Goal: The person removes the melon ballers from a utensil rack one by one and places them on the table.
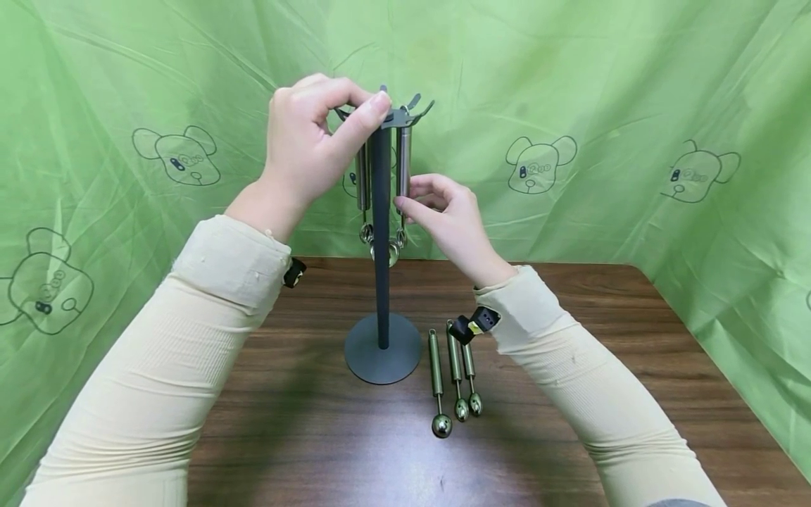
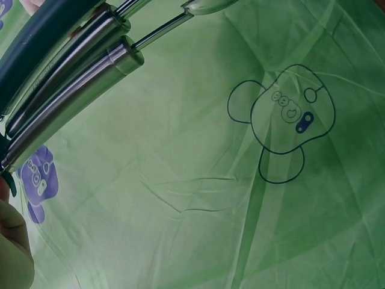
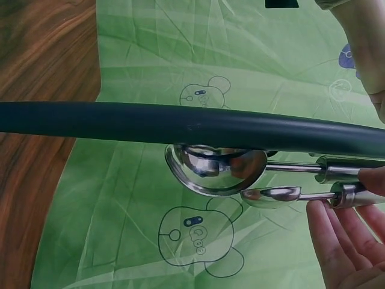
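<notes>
A dark grey stand (image 1: pixel 382 282) with a round base rises from the table, its top (image 1: pixel 399 118) ringed with upturned hooks. My left hand (image 1: pixel 317 130) grips that top from the left, thumb lying over it. Stainless-steel scoops with tubular handles hang from the hooks; one (image 1: pixel 363 176) is left of the pole, partly behind my left hand. On the right side, my right hand (image 1: pixel 446 211) pinches the lower handle of another hanging scoop (image 1: pixel 404 158) between thumb and fingers. In the right wrist view, a bigger scoop bowl (image 3: pixel 216 171) shows partly behind the pole.
Right of the base, several scoops lie side by side on the brown wooden table (image 1: pixel 538 436), including one (image 1: pixel 437 380) nearest the stand. Green fabric (image 1: pixel 469 63) with printed bear faces encloses the back and sides.
</notes>
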Demonstrator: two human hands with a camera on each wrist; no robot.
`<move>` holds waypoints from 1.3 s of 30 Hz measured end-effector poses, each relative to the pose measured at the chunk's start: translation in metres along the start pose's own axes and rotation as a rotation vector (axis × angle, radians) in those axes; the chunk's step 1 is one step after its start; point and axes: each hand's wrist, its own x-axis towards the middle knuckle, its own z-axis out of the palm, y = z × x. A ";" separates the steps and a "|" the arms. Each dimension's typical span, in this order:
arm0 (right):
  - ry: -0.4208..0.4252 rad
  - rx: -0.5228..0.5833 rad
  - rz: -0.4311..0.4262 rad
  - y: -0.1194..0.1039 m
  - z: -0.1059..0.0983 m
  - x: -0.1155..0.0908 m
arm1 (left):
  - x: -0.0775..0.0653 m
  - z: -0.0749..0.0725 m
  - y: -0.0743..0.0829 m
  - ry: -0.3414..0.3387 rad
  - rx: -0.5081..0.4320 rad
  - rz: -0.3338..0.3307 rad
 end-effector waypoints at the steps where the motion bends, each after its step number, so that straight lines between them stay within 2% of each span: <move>1: 0.001 0.006 -0.001 0.000 0.000 0.000 | 0.000 0.000 0.000 0.000 -0.001 0.001; 19: 0.053 0.021 -0.025 -0.009 -0.013 -0.001 | 0.000 0.000 0.001 0.004 0.006 0.009; 25: 0.074 0.076 -0.030 -0.012 -0.022 -0.003 | 0.000 0.001 0.001 0.006 0.006 0.018; 33: 0.087 0.133 -0.030 -0.011 -0.033 -0.017 | -0.001 0.002 0.002 0.003 0.003 0.000; 39: 0.084 0.170 -0.018 -0.010 -0.035 -0.030 | -0.002 -0.003 0.004 0.018 0.004 0.010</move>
